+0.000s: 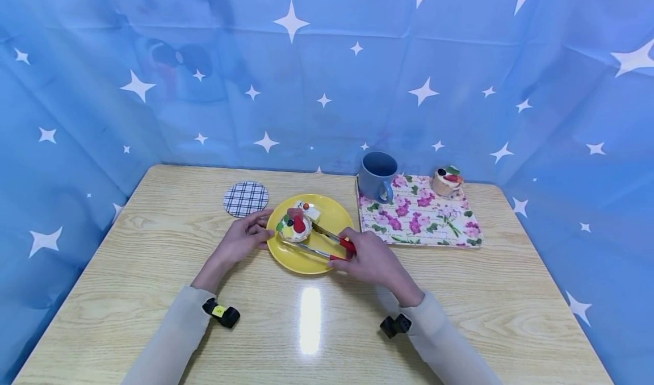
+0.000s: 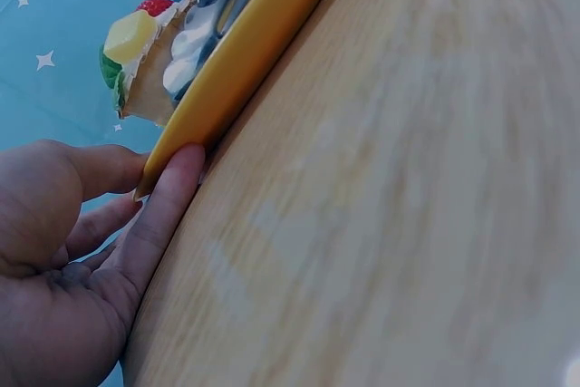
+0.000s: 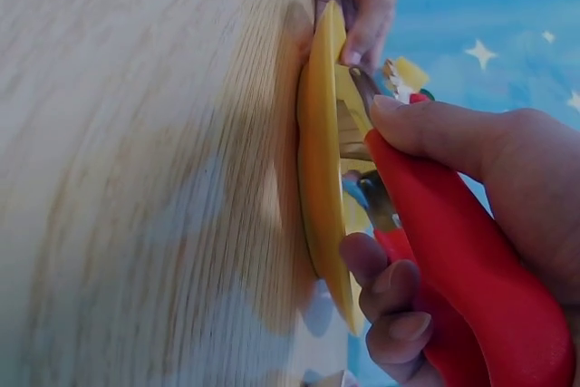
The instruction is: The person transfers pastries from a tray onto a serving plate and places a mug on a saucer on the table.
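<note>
A yellow plate (image 1: 337, 217) lies on the wooden table. On it sit a fruit-topped toy cupcake (image 1: 296, 226) with a red berry and a small white cake piece (image 1: 309, 210). My left hand (image 1: 245, 238) pinches the plate's left rim, thumb above and fingers below, as the left wrist view shows. My right hand (image 1: 373, 260) grips a pair of tongs by the red handles (image 3: 462, 260). The spread metal arms of the tongs (image 1: 313, 251) reach over the plate, one on each side of the cupcake.
A flowered tray (image 1: 419, 220) stands to the right, bearing a blue-grey mug (image 1: 373, 180) and another fruit cupcake (image 1: 445, 183). Behind the left hand lies a round checked coaster (image 1: 246, 199). A blue starry curtain (image 1: 327, 72) hangs along the table's back edge.
</note>
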`<state>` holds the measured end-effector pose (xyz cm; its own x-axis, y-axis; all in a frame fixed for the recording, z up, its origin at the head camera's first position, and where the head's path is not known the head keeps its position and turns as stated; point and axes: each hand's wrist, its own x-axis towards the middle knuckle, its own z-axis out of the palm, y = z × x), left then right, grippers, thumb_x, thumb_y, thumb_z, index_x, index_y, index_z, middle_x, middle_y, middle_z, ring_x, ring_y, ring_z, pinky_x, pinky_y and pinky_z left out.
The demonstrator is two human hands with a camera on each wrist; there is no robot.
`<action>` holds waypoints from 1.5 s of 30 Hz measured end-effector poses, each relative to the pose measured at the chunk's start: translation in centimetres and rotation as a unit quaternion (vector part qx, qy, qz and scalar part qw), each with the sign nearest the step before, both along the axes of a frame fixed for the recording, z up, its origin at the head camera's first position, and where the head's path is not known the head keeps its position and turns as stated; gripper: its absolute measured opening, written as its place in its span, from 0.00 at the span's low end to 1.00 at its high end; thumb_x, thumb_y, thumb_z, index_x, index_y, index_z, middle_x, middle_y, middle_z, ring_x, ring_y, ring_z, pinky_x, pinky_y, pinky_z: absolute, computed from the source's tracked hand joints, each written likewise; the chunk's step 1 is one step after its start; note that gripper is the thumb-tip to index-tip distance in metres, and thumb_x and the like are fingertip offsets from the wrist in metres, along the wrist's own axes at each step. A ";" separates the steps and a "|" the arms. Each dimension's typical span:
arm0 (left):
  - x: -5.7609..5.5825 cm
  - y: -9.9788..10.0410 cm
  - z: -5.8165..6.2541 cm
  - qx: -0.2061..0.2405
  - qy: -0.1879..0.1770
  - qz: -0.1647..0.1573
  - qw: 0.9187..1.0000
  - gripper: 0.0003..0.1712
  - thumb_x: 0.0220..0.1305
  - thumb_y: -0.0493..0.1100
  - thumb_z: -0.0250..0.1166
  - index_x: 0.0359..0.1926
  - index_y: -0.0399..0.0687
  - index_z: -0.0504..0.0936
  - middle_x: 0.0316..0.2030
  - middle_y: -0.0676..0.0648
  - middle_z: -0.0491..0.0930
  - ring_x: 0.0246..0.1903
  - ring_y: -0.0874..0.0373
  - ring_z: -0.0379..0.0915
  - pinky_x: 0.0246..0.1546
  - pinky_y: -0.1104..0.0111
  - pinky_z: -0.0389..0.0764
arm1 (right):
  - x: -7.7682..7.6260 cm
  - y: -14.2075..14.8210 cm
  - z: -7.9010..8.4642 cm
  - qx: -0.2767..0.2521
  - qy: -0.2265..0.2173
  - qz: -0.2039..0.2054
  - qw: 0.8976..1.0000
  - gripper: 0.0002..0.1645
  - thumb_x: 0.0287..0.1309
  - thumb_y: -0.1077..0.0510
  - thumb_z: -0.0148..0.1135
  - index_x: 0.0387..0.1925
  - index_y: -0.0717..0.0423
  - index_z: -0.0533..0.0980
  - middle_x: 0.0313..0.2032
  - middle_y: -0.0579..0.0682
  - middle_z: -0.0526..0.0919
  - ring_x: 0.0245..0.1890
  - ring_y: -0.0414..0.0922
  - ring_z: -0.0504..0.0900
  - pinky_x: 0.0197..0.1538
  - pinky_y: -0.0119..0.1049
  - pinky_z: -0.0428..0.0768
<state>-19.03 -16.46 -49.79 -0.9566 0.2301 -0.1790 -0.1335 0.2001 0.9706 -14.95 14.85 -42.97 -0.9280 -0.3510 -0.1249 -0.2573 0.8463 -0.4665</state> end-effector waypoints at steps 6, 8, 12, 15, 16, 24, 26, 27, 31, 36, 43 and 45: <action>0.0 0.0 0.0 -0.004 0.005 -0.001 1.000 0.35 0.71 0.35 0.64 0.76 0.50 0.67 0.53 0.37 0.75 0.39 0.61 0.78 0.41 0.66 0.91 | 0.2 0.5 0.1 -0.002 -0.009 -0.003 1.000 0.34 0.49 0.38 0.80 0.53 0.49 0.80 0.25 0.44 0.75 0.28 0.44 0.72 0.28 0.33 0.70; 0.0 0.0 0.0 -0.004 0.005 -0.002 1.000 0.35 0.71 0.35 0.64 0.76 0.50 0.67 0.53 0.37 0.75 0.39 0.60 0.78 0.41 0.66 0.91 | 0.3 0.7 0.2 -0.006 -0.011 -0.003 1.000 0.33 0.49 0.39 0.80 0.52 0.50 0.80 0.25 0.43 0.75 0.27 0.43 0.72 0.28 0.33 0.71; 0.0 0.0 0.0 -0.005 0.005 -0.002 1.000 0.35 0.71 0.36 0.64 0.76 0.50 0.67 0.54 0.36 0.75 0.40 0.60 0.78 0.42 0.66 0.91 | 0.4 1.2 0.1 -0.012 -0.009 0.001 1.000 0.31 0.49 0.40 0.80 0.50 0.50 0.80 0.25 0.43 0.76 0.27 0.42 0.72 0.28 0.33 0.72; 0.0 0.0 0.0 -0.006 0.004 -0.001 1.000 0.35 0.71 0.36 0.64 0.76 0.50 0.66 0.54 0.36 0.75 0.40 0.60 0.78 0.42 0.66 0.91 | 0.4 1.6 0.0 -0.013 -0.011 0.002 1.000 0.32 0.49 0.40 0.80 0.50 0.50 0.80 0.25 0.42 0.76 0.27 0.42 0.73 0.29 0.32 0.73; 0.0 0.0 0.0 -0.006 0.004 -0.001 1.000 0.35 0.71 0.36 0.64 0.76 0.50 0.66 0.54 0.36 0.75 0.40 0.60 0.78 0.42 0.66 0.91 | 0.4 1.7 0.0 -0.014 -0.013 0.002 1.000 0.32 0.48 0.39 0.80 0.50 0.50 0.80 0.25 0.42 0.76 0.27 0.42 0.73 0.29 0.33 0.73; 0.0 0.0 0.0 -0.004 0.003 -0.001 1.000 0.35 0.71 0.35 0.64 0.76 0.50 0.66 0.53 0.37 0.75 0.40 0.60 0.77 0.43 0.67 0.91 | 0.6 2.6 0.3 -0.021 -0.024 0.005 0.999 0.32 0.48 0.38 0.81 0.51 0.47 0.80 0.25 0.42 0.76 0.27 0.42 0.73 0.27 0.32 0.72; 0.1 0.0 0.0 -0.006 0.004 -0.001 1.000 0.35 0.71 0.35 0.64 0.76 0.50 0.66 0.53 0.37 0.75 0.39 0.60 0.76 0.43 0.67 0.91 | 0.6 2.9 0.4 -0.021 -0.022 0.009 0.999 0.31 0.48 0.38 0.81 0.50 0.47 0.80 0.24 0.42 0.76 0.26 0.42 0.73 0.27 0.32 0.72; 0.1 0.0 0.0 -0.007 0.004 -0.001 1.000 0.35 0.71 0.35 0.64 0.76 0.50 0.66 0.53 0.37 0.75 0.39 0.60 0.76 0.43 0.67 0.91 | 0.6 3.1 0.5 -0.022 -0.023 0.010 0.999 0.31 0.48 0.39 0.81 0.50 0.47 0.80 0.24 0.42 0.76 0.26 0.42 0.73 0.27 0.32 0.72; 0.0 0.0 0.0 -0.009 0.004 0.000 1.000 0.35 0.71 0.36 0.64 0.76 0.50 0.66 0.53 0.37 0.74 0.40 0.59 0.76 0.43 0.67 0.91 | 0.6 3.9 0.9 -0.019 -0.025 0.009 0.999 0.33 0.47 0.37 0.81 0.50 0.48 0.80 0.25 0.42 0.77 0.27 0.42 0.73 0.28 0.33 0.73; 0.0 0.0 0.0 -0.009 0.004 0.000 1.000 0.35 0.71 0.35 0.64 0.76 0.50 0.66 0.53 0.37 0.74 0.40 0.59 0.76 0.43 0.67 0.91 | 0.7 4.9 1.3 -0.015 -0.013 0.012 1.000 0.31 0.47 0.38 0.81 0.46 0.50 0.80 0.26 0.41 0.77 0.27 0.42 0.73 0.28 0.33 0.74; 0.1 0.0 0.1 -0.012 0.006 0.000 1.000 0.35 0.71 0.35 0.63 0.76 0.50 0.66 0.53 0.38 0.74 0.40 0.59 0.76 0.42 0.67 0.91 | 0.8 5.8 1.6 -0.008 -0.002 0.008 1.000 0.36 0.48 0.38 0.80 0.53 0.52 0.80 0.25 0.42 0.76 0.25 0.42 0.71 0.26 0.32 0.72; 0.1 0.0 0.1 -0.014 0.005 0.001 1.000 0.35 0.71 0.36 0.63 0.76 0.50 0.66 0.53 0.38 0.74 0.40 0.59 0.75 0.42 0.67 0.91 | 0.8 5.9 1.7 -0.007 0.002 0.006 1.000 0.35 0.48 0.38 0.80 0.52 0.52 0.80 0.24 0.43 0.76 0.25 0.42 0.71 0.26 0.32 0.71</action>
